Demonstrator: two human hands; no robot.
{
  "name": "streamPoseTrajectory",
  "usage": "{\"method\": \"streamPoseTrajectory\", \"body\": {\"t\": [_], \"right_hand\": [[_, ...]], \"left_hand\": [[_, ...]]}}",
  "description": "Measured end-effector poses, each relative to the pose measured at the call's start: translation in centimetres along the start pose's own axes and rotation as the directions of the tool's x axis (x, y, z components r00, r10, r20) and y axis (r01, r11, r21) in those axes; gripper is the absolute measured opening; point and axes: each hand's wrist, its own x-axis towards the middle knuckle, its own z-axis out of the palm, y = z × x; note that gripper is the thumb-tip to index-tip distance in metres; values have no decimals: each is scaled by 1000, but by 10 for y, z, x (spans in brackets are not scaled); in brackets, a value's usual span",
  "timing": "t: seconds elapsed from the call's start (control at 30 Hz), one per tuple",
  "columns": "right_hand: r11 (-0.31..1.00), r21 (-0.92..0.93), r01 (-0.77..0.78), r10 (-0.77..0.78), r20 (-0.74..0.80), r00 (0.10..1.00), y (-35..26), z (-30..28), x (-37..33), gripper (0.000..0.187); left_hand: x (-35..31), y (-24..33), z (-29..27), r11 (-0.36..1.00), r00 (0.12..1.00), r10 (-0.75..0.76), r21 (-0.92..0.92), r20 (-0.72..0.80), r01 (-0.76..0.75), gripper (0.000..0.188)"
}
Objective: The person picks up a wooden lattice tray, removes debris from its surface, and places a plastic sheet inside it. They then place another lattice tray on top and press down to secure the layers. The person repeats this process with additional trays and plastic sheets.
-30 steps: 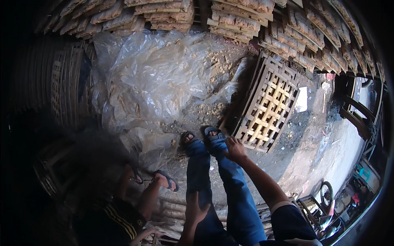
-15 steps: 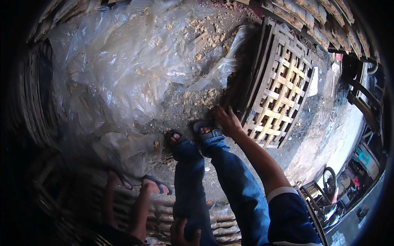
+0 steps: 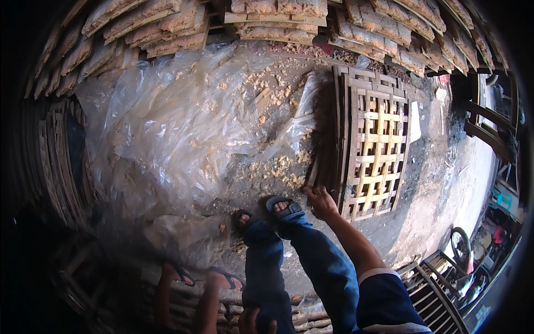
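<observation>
My right hand (image 3: 321, 204) reaches down to the near lower corner of a stack of woven bamboo lattice trays (image 3: 379, 147). Its fingers close on the edge of a dark tray there; the fingertips are partly lost in shadow. The top lattice is pale and yellowish, with square gaps. At the lower edge of the picture, my left hand (image 3: 256, 323) rests on my jeans, holding nothing, fingers apart and partly cut off. My sandalled feet (image 3: 282, 207) stand just left of the right hand.
Crumpled clear plastic sheeting (image 3: 167, 133) covers the floor, with crumbs (image 3: 278, 170) scattered beside it. Tiers of trays with thick pale slabs (image 3: 278, 8) line the far side. Another person's bare legs and flip-flops (image 3: 225, 278) are at lower left. A bench (image 3: 439, 289) and wheel (image 3: 460, 245) stand at right.
The view has tilted upward, bringing more of the far slab-laden trays into sight. My right hand stays at the corner of the tray stack; my left hand stays on my leg.
</observation>
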Motion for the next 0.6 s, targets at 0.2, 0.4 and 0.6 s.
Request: {"method": "streamPoseTrajectory", "body": {"t": [0.2, 0.4, 0.6], "right_hand": [[799, 600, -29, 164, -170, 972, -8, -44, 7, 52], [680, 719, 147, 338, -484, 807, 32, -116, 37, 46], [725, 677, 126, 486, -632, 603, 94, -165, 73, 45]], "left_hand": [[14, 1, -10, 999, 999, -30, -34, -12, 29, 52], [58, 8, -32, 994, 991, 95, 72, -97, -88, 51], [133, -32, -48, 993, 998, 1, 121, -61, 7, 50]]}}
